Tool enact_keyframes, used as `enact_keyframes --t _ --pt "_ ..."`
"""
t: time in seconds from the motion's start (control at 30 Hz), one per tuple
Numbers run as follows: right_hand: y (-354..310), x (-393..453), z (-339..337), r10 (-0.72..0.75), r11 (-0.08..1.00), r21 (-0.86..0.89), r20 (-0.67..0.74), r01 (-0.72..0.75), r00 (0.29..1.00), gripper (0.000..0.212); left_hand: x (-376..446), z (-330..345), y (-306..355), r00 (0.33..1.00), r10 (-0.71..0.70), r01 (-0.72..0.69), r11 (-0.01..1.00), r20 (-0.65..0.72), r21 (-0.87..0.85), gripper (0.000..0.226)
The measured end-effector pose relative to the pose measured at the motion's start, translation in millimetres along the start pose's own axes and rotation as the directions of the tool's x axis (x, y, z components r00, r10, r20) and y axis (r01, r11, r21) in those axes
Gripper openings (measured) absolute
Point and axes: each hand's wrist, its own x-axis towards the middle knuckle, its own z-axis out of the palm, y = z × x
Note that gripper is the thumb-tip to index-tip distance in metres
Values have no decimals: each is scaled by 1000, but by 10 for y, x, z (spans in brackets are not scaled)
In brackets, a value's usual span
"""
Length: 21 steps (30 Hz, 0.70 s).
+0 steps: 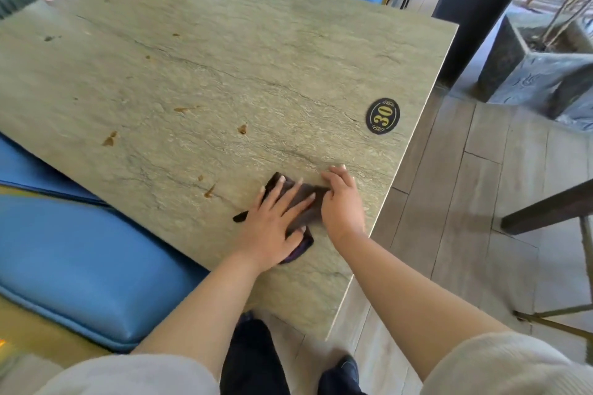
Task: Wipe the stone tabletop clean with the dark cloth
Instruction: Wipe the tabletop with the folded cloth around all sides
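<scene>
Pressing flat on the cloth point(303, 202), the left hand point(272, 224) lies with its fingers spread and straight, palm down, covering much of the dark fabric. The cloth sits on the worktop point(224, 58) near the corner closest to the person, toward the right edge, with a dark strip poking out to the left of the wrist and a purple-tinged fold showing under the thumb side. The right hand point(341, 199) rests just beside the left, touching the cloth's right end; its fingers are bent down over that end, though whether they actually pinch the fabric I cannot tell. Brown stains point(109, 138) dot the greenish stone: one pair near the left edge, one point(242, 129) at mid-table, a streak point(210, 191) just left of the cloth, and smaller specks farther back. A black oval badge point(382, 116) reading 30 in gold is stuck near the right edge, well apart from the hands. Blue padded seats point(80, 260) flank the worktop on the left and at the far end. To the right lie pale floor planks, a dark pillar point(475, 9) and a grey planter point(539, 67).
</scene>
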Motion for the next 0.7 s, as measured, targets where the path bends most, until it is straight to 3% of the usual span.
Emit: enact_keyframes --t 0.13,0.23,0.37,0.5,0.6,0.7 --pt "-174 335 173 157 987 47 -136 -152 978 53 306 -76 -411 940 337 -337 941 49 -4 60" --pt "-280 447 348 264 962 150 -297 -228 918 50 752 -153 -678 915 392 -392 920 97 -19 59" --pt "-300 479 456 211 977 81 -470 -197 857 44 1352 -254 -984 963 269 -269 963 24 -28 60" --pt "-328 527 525 184 975 -23 -470 -220 863 44 1722 -293 -1301 999 27 -28 999 -40 -42 58" --pt "-337 536 541 155 971 -88 -472 -222 868 45 1719 -297 -1285 974 -206 198 976 -97 -89 58" --pt "-342 534 544 126 972 -115 -481 -205 867 43 1436 -226 -1103 962 -264 259 963 -77 -70 59"
